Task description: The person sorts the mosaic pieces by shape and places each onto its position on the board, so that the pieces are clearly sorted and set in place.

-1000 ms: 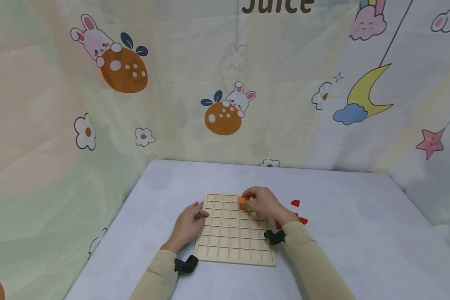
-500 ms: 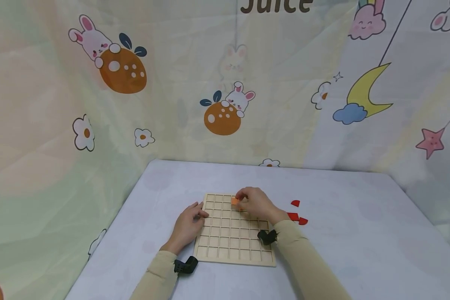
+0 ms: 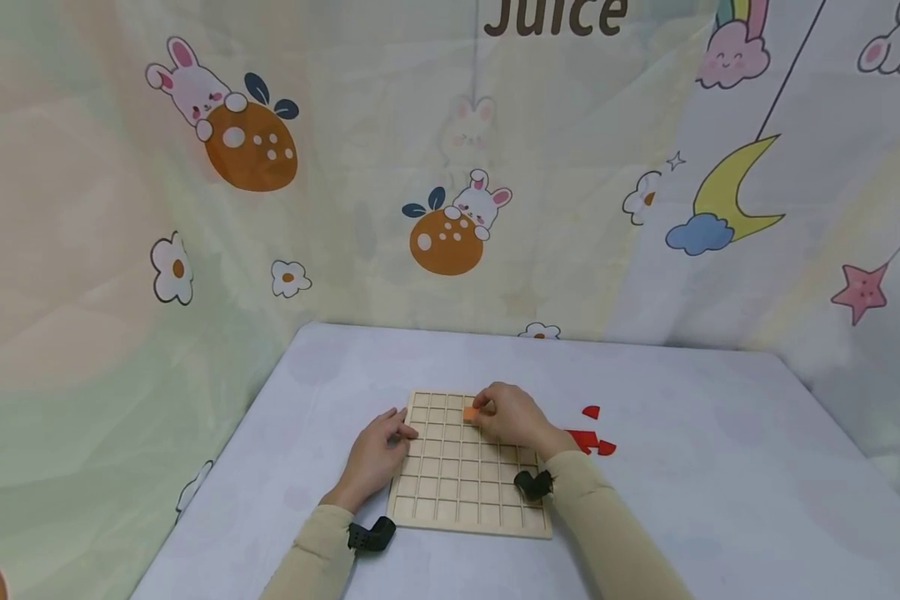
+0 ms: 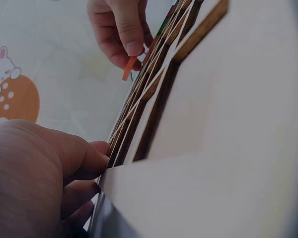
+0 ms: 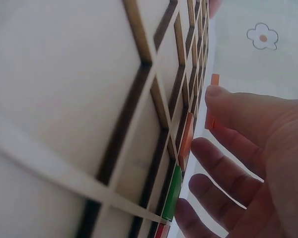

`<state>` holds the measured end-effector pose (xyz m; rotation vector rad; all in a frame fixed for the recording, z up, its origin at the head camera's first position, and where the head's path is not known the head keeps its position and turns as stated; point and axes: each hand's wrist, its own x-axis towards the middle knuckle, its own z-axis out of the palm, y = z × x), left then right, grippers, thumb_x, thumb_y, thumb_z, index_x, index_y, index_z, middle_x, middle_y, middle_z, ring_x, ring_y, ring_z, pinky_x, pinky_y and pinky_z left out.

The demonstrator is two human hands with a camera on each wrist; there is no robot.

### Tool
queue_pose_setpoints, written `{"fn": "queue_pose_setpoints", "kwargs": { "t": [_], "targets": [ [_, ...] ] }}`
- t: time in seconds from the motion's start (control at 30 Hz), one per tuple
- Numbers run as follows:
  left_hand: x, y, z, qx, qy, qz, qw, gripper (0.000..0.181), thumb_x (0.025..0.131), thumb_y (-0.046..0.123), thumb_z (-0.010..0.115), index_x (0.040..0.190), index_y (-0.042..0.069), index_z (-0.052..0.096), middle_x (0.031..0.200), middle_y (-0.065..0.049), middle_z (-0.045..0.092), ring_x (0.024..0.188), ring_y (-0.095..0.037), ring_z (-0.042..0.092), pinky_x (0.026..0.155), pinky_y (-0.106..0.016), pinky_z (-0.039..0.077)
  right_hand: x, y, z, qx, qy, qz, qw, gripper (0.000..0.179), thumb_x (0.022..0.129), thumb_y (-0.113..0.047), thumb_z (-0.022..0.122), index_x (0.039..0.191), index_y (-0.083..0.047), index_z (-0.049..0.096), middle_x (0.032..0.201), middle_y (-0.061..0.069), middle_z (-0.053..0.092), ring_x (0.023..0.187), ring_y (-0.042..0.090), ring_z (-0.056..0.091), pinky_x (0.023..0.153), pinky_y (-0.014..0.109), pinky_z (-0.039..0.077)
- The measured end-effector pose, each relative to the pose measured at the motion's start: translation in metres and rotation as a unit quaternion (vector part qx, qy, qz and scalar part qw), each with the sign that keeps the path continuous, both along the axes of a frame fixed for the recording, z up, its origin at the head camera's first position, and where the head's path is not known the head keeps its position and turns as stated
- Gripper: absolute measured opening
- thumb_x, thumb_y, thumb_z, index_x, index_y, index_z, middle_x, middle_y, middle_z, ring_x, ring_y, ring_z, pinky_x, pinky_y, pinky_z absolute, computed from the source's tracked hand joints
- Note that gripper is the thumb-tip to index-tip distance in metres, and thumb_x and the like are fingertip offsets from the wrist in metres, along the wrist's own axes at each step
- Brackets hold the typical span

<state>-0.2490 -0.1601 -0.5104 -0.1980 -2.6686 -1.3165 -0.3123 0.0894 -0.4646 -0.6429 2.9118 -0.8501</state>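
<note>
A pale wooden grid board (image 3: 450,492) with raised dividers lies on the table. My left hand (image 3: 377,454) holds its left edge, the thumb at the rim and the other fingers against the side in the left wrist view. My right hand (image 3: 512,417) pinches a small flat orange tile (image 3: 470,413) between thumb and index finger, close over the board's far rows. In the right wrist view that tile stands on edge, apart from the dividers. Lower in that view, another orange tile (image 5: 186,142), a green tile (image 5: 173,193) and a red piece (image 5: 161,230) sit in the grid.
Several red pieces lie right of the board, among them a quarter-round one (image 3: 591,412), a red cluster (image 3: 583,439) and a rounded one (image 3: 607,448). A pale cloth covers the table (image 3: 720,467). Behind it hangs a printed curtain (image 3: 360,167).
My right hand has shifted left over the far rows with the orange tile, mostly in the first half second. More red pieces show behind its wrist now. The left hand stays at the board's edge.
</note>
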Motion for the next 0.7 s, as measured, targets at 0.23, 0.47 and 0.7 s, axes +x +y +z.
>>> {"fn": "queue_pose_setpoints", "kwargs": {
  "t": [0.23,0.47,0.7],
  "targets": [
    [0.0015,0.0004,0.0005,-0.001,0.003,0.001,1.0,0.016,0.089,0.005,0.063,0.089,0.019,0.071,0.145,-0.012,0.05,0.141,-0.03,0.037,0.113,-0.054,0.03,0.002,0.0001,-0.0018,0.004,0.022,0.004,0.9997,0.016,0.087,-0.024,0.074,0.099,-0.014,0.073,0.098,-0.003,0.066,0.089,0.014,0.059,0.082,0.035,0.052],
    [0.0017,0.0004,0.0012,0.001,0.008,-0.002,1.0,0.016,0.089,0.004,0.063,0.088,0.018,0.071,0.144,-0.013,0.05,0.141,-0.031,0.037,0.113,-0.054,0.03,0.0021,0.0008,-0.0031,0.01,0.03,0.01,0.9995,0.015,0.085,-0.022,0.076,0.098,-0.013,0.072,0.096,-0.003,0.064,0.084,0.013,0.056,0.078,0.034,0.051],
    [0.0009,0.001,0.0003,0.004,0.007,-0.001,1.0,0.016,0.089,0.005,0.063,0.088,0.018,0.071,0.145,-0.013,0.05,0.141,-0.03,0.037,0.114,-0.054,0.03,0.0028,0.0001,-0.0047,0.02,0.034,0.009,0.9992,0.017,0.085,-0.023,0.076,0.098,-0.014,0.071,0.096,-0.003,0.062,0.082,0.012,0.055,0.076,0.032,0.05]
  ]
}}
